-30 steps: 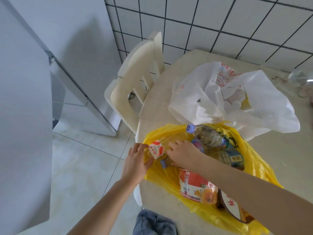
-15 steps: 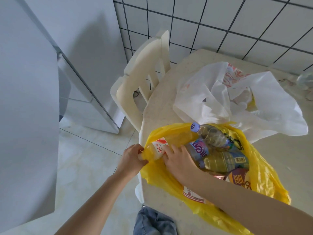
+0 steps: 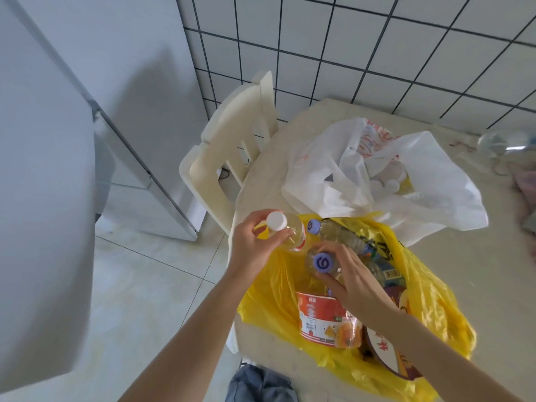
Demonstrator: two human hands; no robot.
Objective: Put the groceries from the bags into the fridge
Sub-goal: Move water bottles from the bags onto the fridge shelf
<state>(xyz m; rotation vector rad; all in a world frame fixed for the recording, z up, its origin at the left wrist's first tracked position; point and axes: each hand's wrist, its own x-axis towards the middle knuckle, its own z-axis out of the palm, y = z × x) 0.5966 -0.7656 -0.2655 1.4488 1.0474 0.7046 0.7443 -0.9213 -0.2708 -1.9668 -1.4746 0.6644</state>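
A yellow bag (image 3: 269, 297) lies open on the table near its left edge. My left hand (image 3: 249, 248) grips a white-capped bottle of yellow drink (image 3: 290, 232) by its neck, lifted above the bag's mouth. My right hand (image 3: 351, 282) holds a purple-capped bottle (image 3: 322, 264) upright over the bag. Inside the bag lie another purple-capped bottle (image 3: 336, 233), a red and orange packet (image 3: 324, 317) and a dark round pack (image 3: 385, 352). A white bag (image 3: 333, 169) sits behind it with items inside. The fridge (image 3: 130, 97) stands at the left with its door (image 3: 37, 198) open.
A cream plastic chair (image 3: 229, 158) stands between the fridge and the beige table (image 3: 478, 271). A clear glass object (image 3: 504, 143) sits at the table's far right by the tiled wall. Pale tiled floor (image 3: 139, 285) lies in front of the fridge.
Both hands have lifted bottles up out of the yellow bag: the left raised the white-capped one, the right took hold of a purple-capped one and stood it upright.
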